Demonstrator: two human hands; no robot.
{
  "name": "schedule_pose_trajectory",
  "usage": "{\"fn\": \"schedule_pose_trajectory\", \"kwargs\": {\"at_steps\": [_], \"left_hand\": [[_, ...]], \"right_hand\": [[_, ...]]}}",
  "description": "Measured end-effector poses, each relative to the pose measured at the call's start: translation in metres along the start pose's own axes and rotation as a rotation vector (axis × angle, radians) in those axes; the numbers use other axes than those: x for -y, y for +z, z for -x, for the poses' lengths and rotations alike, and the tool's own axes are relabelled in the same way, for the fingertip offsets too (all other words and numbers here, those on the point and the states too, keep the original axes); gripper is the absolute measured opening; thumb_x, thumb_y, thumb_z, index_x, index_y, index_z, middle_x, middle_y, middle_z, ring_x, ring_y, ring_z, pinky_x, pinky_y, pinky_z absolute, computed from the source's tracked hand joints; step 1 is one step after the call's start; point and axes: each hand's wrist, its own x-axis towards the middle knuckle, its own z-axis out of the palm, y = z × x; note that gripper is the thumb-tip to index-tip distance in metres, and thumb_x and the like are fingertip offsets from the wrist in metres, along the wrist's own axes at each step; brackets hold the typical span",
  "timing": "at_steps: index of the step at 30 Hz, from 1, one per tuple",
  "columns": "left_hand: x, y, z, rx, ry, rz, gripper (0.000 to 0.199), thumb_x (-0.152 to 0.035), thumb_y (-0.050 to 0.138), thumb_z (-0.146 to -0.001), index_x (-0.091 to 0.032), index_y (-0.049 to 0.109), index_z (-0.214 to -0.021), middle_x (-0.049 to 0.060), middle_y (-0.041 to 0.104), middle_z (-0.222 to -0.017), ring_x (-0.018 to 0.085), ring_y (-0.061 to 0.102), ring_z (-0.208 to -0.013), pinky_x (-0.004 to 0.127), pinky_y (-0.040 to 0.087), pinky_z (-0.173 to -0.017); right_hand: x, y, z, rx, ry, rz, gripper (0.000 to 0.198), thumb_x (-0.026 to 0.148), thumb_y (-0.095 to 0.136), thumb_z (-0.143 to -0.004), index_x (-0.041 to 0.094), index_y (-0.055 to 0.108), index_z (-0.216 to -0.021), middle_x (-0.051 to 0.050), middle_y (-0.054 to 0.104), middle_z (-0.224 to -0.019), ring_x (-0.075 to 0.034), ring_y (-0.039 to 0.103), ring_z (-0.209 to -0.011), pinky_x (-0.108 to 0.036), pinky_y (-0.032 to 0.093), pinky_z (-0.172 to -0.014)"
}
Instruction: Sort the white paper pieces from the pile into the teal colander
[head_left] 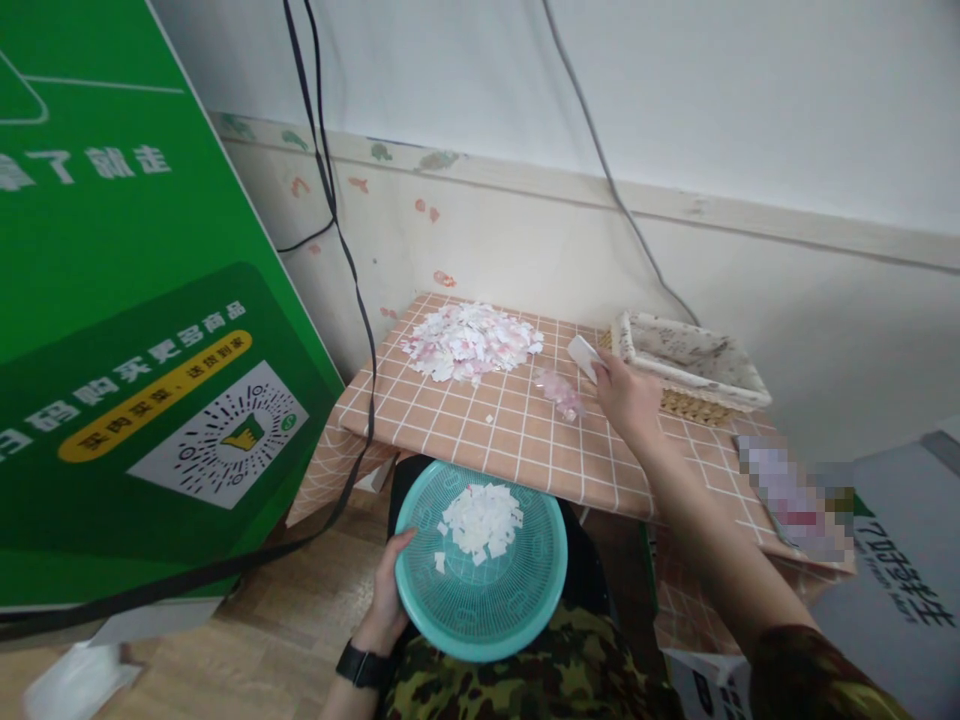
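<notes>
My left hand [388, 588], with a black watch on its wrist, grips the left rim of a round teal plastic colander [517, 610]. The colander rests on my lap, below the table's front edge. A heap of small white paper scraps [482, 520] lies inside it. Over the table, my right hand [628, 395] is closed on a flat white rectangular piece [584, 356], whose exact kind I cannot make out. Just left of that hand is a small pile of pinkish clear scraps [559, 394]. Farther left sits a large heap of white and pink scraps [472, 342].
A checked brown cloth covers the table [450, 425]. A lined wicker basket [701, 400] stands behind my right hand. At the left rises a green sign board [112, 250], with a black strap [367, 340] hanging before the table. A grey box [892, 540] is at the right.
</notes>
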Motion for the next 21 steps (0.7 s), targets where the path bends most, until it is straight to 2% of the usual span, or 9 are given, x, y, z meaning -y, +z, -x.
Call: {"fn": "schedule_pose_trajectory", "kwargs": {"at_steps": [5,9,16,21], "left_hand": [[0.0,-0.002,0.0,0.033,0.007,0.011,0.015,-0.027,0.068,-0.064,-0.014,0.071,-0.072,0.004,0.072,-0.069,0.021,0.065,-0.062,0.035,0.052,-0.066],[0.0,-0.004,-0.003,0.049,-0.022,0.034,0.016,-0.026,0.066,-0.067,-0.013,0.072,-0.075,0.006,0.073,-0.073,0.021,0.066,-0.065,0.033,0.052,-0.069],[0.002,-0.006,-0.004,0.049,-0.042,0.072,0.016,-0.027,0.066,-0.069,-0.014,0.072,-0.076,0.006,0.073,-0.072,0.021,0.066,-0.064,0.032,0.052,-0.068],[0.004,-0.007,-0.007,0.029,-0.015,0.083,0.02,-0.028,0.068,-0.067,-0.014,0.072,-0.079,0.006,0.074,-0.075,0.023,0.066,-0.067,0.036,0.052,-0.069]], "right_hand": [[0.004,0.009,0.0,0.036,-0.036,-0.024,0.035,0.036,0.038,-0.089,0.025,0.063,-0.112,-0.007,0.071,-0.084,-0.019,0.062,-0.068,-0.026,0.035,-0.06],[0.007,0.011,-0.014,0.024,-0.029,-0.039,0.037,0.039,0.038,-0.089,0.024,0.063,-0.112,-0.008,0.071,-0.085,-0.02,0.063,-0.071,-0.027,0.036,-0.061],[0.009,0.015,-0.032,0.175,-0.181,-0.07,0.031,0.036,0.043,-0.087,0.027,0.067,-0.105,-0.005,0.072,-0.085,-0.02,0.064,-0.072,-0.026,0.038,-0.062],[0.017,0.0,-0.019,0.061,-0.164,-0.241,0.032,0.036,0.044,-0.088,0.021,0.067,-0.103,-0.006,0.072,-0.081,-0.019,0.065,-0.07,-0.025,0.042,-0.062]]}}
